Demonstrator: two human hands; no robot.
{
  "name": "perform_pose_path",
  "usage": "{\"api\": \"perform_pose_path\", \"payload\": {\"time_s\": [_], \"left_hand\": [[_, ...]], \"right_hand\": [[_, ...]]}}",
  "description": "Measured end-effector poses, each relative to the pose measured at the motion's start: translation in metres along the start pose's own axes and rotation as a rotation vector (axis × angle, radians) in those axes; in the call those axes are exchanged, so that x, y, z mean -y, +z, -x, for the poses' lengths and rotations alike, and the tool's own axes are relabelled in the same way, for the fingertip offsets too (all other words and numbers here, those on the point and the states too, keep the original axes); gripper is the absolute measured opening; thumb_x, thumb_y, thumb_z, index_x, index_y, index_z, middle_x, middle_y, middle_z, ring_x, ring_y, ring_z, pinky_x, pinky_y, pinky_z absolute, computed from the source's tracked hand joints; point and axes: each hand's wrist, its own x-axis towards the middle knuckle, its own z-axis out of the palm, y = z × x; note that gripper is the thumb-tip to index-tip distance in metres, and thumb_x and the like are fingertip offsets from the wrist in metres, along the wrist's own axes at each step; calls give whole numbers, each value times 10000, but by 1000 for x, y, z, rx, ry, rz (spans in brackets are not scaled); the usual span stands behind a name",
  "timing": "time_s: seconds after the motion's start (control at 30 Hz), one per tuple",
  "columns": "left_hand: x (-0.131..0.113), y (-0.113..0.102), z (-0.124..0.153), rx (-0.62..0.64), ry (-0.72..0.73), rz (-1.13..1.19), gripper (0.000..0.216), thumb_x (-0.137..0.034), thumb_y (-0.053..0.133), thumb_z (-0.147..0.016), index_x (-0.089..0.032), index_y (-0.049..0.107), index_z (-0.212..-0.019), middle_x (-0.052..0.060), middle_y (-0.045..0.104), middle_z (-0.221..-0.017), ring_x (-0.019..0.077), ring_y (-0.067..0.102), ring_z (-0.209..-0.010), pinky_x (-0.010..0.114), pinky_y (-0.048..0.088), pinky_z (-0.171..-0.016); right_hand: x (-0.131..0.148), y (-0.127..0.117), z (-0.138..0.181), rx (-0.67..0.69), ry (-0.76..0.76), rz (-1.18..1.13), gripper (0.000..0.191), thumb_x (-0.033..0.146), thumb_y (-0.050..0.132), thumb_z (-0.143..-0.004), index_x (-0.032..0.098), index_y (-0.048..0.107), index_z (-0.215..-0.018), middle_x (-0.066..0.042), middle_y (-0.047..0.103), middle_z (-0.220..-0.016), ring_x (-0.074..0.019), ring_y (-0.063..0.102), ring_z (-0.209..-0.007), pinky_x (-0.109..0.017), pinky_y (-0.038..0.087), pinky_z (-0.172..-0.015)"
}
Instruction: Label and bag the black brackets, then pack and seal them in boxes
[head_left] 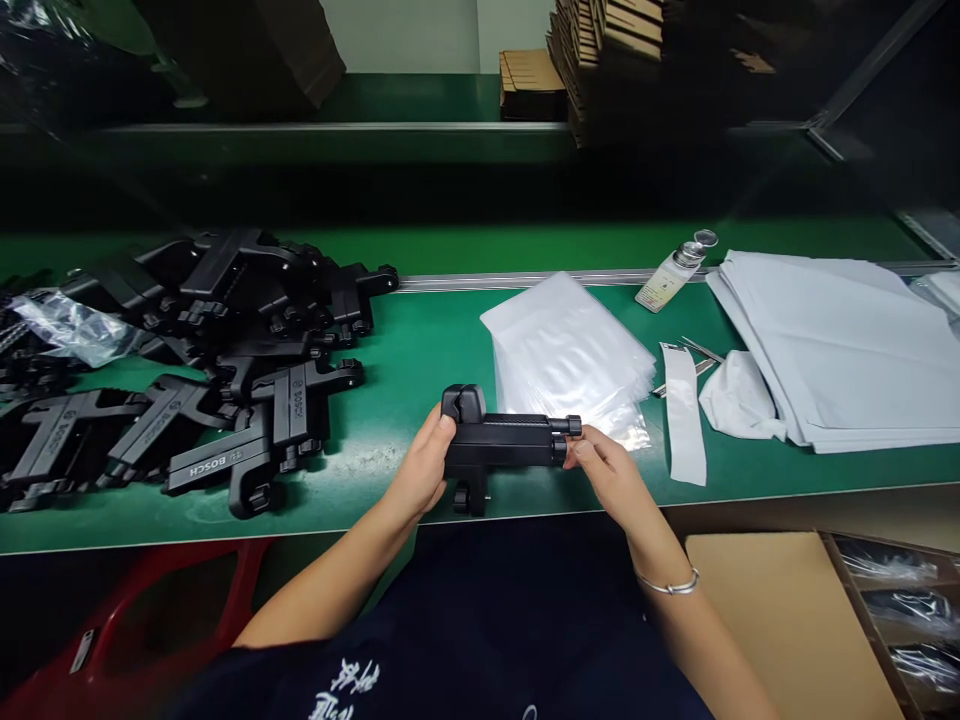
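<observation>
Near the table's front edge, a black plastic clamp bracket (517,443) lies level between both hands. Around its left end, by the upright jaw, my left hand (420,465) is closed, thumb on top. My right hand (609,472) pinches at the bracket's right end, by the small round knobs; its fingertips are partly hidden. Just beyond the bracket lies a stack of clear plastic bags (566,345). To the left, a heap of similar black brackets (232,300) covers the table, several marked BOSCH, such as the nearest bracket (217,465).
On the right are a small bottle (664,282), a white label strip (684,415), tweezers (701,350), a crumpled white cloth (739,398) and white sheets (855,350). Cardboard pieces (532,85) stand on the shelf behind. An open carton (795,610) sits below right, a red chair (142,620) below left.
</observation>
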Motion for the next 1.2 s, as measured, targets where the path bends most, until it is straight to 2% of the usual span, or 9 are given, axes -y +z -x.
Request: {"api": "perform_pose_path", "payload": {"time_s": [0.07,0.2,0.3,0.57,0.7,0.87,0.97,1.03,1.2], "left_hand": [[1,0,-1,3,1,5,615,-632,710,-691,-174,645,-1096,79,706,-1037,250,644,-1031,323,534,-844],[5,-2,-4,-19,-6,22,571,-626,720,-685,-174,667,-1030,80,715,-994,243,658,-991,308,533,-831],[2,-3,-6,-8,-9,-1,573,-624,727,-680,-171,675,-1028,73,717,-956,227,668,-910,285,536,-754],[-45,-8,-12,12,314,-137,491,-594,702,-726,-189,673,-1002,37,695,-926,226,650,-917,282,522,-750],[-62,-7,-18,18,270,-130,525,-632,680,-722,-171,675,-974,62,697,-914,251,656,-910,296,527,-692],[-60,-5,-23,2,268,-127,541,-650,659,-733,-169,662,-979,61,685,-903,242,645,-904,302,520,-712],[-47,-1,-22,4,355,-181,560,-658,603,-780,-186,626,-1082,50,664,-1002,230,610,-987,312,494,-832],[-37,3,-22,42,394,-253,574,-657,571,-805,-193,597,-1141,52,638,-1089,230,575,-1053,320,457,-910],[-25,11,-20,167,383,-346,608,-659,499,-852,-177,532,-1221,80,581,-1214,255,506,-1157,344,392,-989]], "right_hand": [[0,1,1,-3,-7,-16,380,547,480,-901,196,623,-871,-34,658,-755,-185,634,-729,-309,522,-679],[9,-3,-1,-148,-79,64,362,455,575,-866,222,618,-1140,-41,676,-898,-182,640,-813,-332,539,-764],[16,-9,-6,-142,-115,164,266,373,589,-863,240,668,-1080,-38,669,-938,-178,631,-847,-326,533,-795],[48,-11,-30,-156,-295,197,245,372,571,-883,254,672,-1073,-27,675,-950,-185,628,-853,-346,521,-813],[62,-12,-41,-159,-323,162,229,366,581,-874,247,679,-1043,-26,679,-961,-185,626,-869,-347,513,-828],[57,-6,-46,-184,-229,6,319,420,646,-811,218,661,-1057,-41,683,-957,-184,622,-856,-345,509,-813],[46,0,-45,-125,-80,-75,350,527,651,-775,190,661,-866,-33,666,-772,-166,605,-723,-325,516,-728],[36,1,-46,-93,4,-187,376,567,646,-762,193,621,-745,-3,615,-669,-144,582,-664,-303,523,-690],[15,-7,-47,-118,144,-410,419,621,650,-736,207,612,-795,18,598,-697,-128,582,-674,-285,552,-664]]}}
